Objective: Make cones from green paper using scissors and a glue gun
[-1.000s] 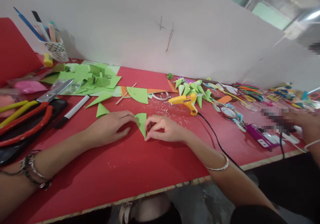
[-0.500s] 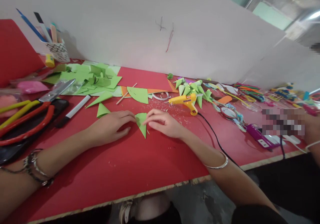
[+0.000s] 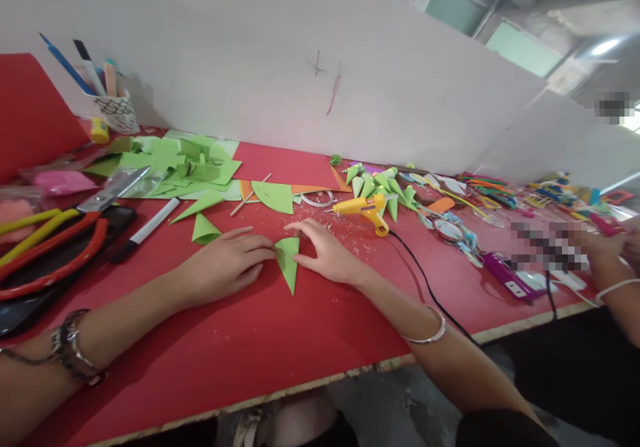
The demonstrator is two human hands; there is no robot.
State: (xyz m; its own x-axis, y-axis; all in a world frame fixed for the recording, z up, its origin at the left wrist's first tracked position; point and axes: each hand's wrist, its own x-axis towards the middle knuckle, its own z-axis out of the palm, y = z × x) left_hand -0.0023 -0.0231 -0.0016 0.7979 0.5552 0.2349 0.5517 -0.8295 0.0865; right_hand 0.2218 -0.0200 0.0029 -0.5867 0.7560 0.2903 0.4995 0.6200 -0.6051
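A small green paper cone [image 3: 287,262] lies on the red tabletop between my hands, its tip pointing at me. The fingertips of my left hand [image 3: 227,260] touch its left edge, fingers loosely stretched and the thumb apart. On the other side, my right hand [image 3: 327,254] has its thumb against the right edge and its index finger by the top corner; these two are spread. Just beyond my left hand is another green cone [image 3: 204,229]. A yellow hot glue gun [image 3: 363,210] rests beyond my right hand, close to a fan-shaped green paper piece [image 3: 275,195].
Large scissors [image 3: 95,224] and a marker [image 3: 150,224] lie at the left. Green paper scraps [image 3: 175,157] and a pen cup [image 3: 117,110] stand along the wall. Several finished cones [image 3: 373,184] are heaped at the back. A purple power strip [image 3: 510,277] sits near another person's hand [image 3: 605,254].
My right index finger has come off the cone's face, and the right hand has opened out. The cone has shifted slightly right and toward me. The view has tilted a little.
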